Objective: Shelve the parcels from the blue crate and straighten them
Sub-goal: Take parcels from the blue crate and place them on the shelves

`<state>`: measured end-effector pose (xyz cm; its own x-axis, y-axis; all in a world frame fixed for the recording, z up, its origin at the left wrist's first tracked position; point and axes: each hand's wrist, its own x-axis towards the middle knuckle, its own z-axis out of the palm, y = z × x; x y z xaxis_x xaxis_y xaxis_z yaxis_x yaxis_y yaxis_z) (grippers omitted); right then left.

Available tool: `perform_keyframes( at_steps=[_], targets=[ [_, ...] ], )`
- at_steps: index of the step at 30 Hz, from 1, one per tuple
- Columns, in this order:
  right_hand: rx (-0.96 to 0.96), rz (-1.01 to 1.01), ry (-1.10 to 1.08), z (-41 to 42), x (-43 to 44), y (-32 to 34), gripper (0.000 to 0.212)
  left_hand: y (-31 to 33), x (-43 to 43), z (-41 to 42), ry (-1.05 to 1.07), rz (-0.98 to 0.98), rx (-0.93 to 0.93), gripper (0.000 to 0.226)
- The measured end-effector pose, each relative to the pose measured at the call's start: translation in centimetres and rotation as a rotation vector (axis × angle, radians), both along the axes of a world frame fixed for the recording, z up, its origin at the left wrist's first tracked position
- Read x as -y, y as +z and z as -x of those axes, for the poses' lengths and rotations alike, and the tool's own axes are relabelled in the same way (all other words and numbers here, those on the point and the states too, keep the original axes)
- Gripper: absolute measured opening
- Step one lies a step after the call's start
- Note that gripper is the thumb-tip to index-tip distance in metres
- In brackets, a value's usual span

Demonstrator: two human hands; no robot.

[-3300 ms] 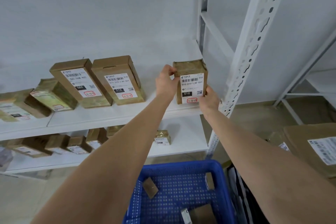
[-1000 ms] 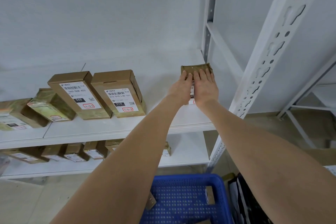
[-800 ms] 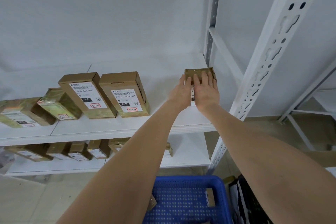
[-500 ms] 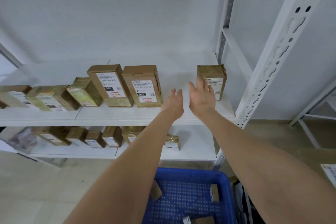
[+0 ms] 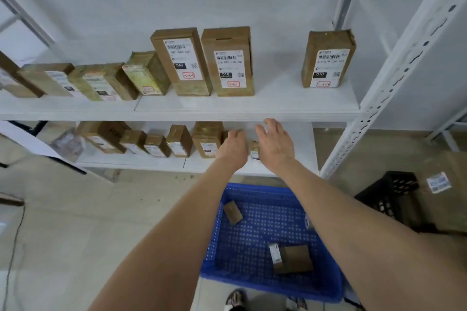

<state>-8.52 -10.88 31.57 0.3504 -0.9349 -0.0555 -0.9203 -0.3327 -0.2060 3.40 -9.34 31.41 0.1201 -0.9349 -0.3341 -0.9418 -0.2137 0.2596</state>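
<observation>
A brown parcel point(image 5: 327, 58) with a white label stands upright at the right end of the upper white shelf point(image 5: 227, 108), apart from a row of labelled parcels point(image 5: 227, 63) to its left. My left hand point(image 5: 233, 145) and my right hand point(image 5: 275, 142) hang empty with relaxed fingers below that shelf's front edge, in front of the lower shelf. The blue crate point(image 5: 262, 222) sits on the floor beneath my arms. Inside it lie a small brown parcel point(image 5: 233, 212) and a larger labelled one point(image 5: 290, 258).
Several small parcels point(image 5: 156, 144) line the lower shelf. A white slotted upright point(image 5: 394, 73) rises on the right. A black crate point(image 5: 386, 197) and a large cardboard box point(image 5: 444, 189) stand on the floor at the right. A foot shows at the bottom edge.
Both hands let go of the parcel after pushing it upright onto the upper shelf, then drew back and down below the shelf edge. The view tilted down toward the crate.
</observation>
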Motion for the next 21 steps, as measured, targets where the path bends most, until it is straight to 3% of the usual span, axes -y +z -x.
perform_keyframes(
  at_steps=[7,12,21],
  targets=[
    [0.012,-0.199,-0.074,-3.7,-4.1,-12.1,0.064,-12.4,-3.0,-3.8,-0.089,-0.198,-0.015,0.063],
    [-0.014,-0.408,-0.143,-6.2,-6.1,-22.9,0.063,-24.7,-5.8,-6.8,-0.203,-0.358,-0.009,0.052],
    [0.049,-0.692,-0.295,-9.5,-6.6,-50.2,0.062,-50.2,-6.9,-10.1,0.104,-0.471,-0.219,0.047]
  ],
)
